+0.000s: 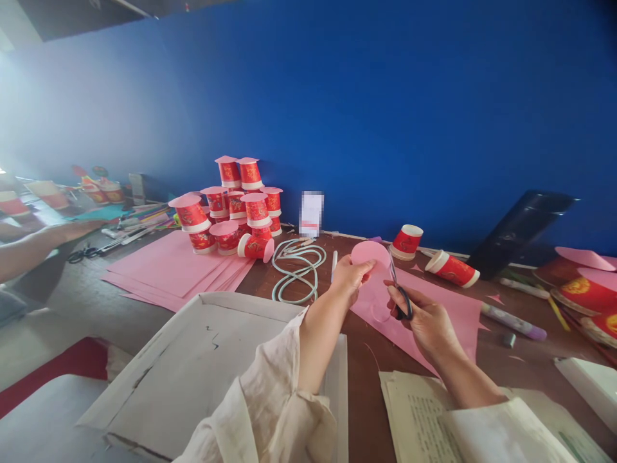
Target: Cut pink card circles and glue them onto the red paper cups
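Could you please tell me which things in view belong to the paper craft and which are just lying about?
In the work, it seems: scissors in the right hand, pink disc in the left hand, pink sheet, disc-topped red cups.
Probably just lying about: coiled cable, printed pages, black cylinder, white box.

Right hand (pixel 430 323) part-hid scissors (pixel 407 305). Person's arm (pixel 29 251) at 9 o'clock, cups (pixel 589 290) at 3: cut off. Booklet (pixel 415 411) at 5: unreadable.

Brown table (pixel 359 363) with pink paper sheets (pixel 164 267), red cups (pixel 226 236), coiled cable (pixel 315 257), white box (pixel 207 347).
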### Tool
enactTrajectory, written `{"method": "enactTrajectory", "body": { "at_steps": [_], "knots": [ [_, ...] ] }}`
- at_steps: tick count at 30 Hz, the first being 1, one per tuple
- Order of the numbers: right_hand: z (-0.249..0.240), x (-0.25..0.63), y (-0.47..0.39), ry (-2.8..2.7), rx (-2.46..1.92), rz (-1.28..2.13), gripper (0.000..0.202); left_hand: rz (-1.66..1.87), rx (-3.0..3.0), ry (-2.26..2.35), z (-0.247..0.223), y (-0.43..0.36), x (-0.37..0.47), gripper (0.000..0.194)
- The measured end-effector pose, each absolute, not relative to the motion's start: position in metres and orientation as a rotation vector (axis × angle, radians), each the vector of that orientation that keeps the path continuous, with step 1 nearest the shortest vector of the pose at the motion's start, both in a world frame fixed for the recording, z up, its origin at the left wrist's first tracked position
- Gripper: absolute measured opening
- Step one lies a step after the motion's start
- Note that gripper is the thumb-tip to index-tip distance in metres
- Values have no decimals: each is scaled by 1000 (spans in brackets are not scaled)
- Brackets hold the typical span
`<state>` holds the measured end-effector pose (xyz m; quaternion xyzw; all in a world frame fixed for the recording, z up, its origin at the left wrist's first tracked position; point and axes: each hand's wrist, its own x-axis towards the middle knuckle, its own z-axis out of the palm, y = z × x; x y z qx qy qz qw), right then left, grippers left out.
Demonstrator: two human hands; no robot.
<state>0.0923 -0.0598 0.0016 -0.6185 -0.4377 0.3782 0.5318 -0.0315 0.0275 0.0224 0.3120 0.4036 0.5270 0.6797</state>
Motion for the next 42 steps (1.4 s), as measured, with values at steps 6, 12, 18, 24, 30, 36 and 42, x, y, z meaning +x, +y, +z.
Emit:
{"method": "enactTrajectory", "body": {
  "at_steps": [6, 12, 18, 24, 30, 36, 42],
  "knots": [
    [2, 93, -60, -1028, -1473, 922, 54, 1160, 712, 920, 26, 25, -33, 23],
    [2, 93, -60, -1044, -1471, 916, 51, 1171, 706, 913, 22, 28, -31, 25],
    [1, 94, -60, -1050, -1463, 922, 51, 1170, 707, 923, 17, 32, -30, 32],
    [-1, 96, -59, -1048, -1481, 922, 52, 1175, 697, 921, 15, 34, -30, 31],
    [3, 94, -60, -1032, -1491, 916, 55, 1166, 707, 926, 15, 33, -31, 27],
    [8, 93, -61, -1057, -1506, 913, 53, 1167, 698, 890, 15, 32, -31, 23],
    [6, 95, -61, -1081, -1510, 892, 54, 1162, 666, 890, 23, 27, -31, 24]
  ]
}}
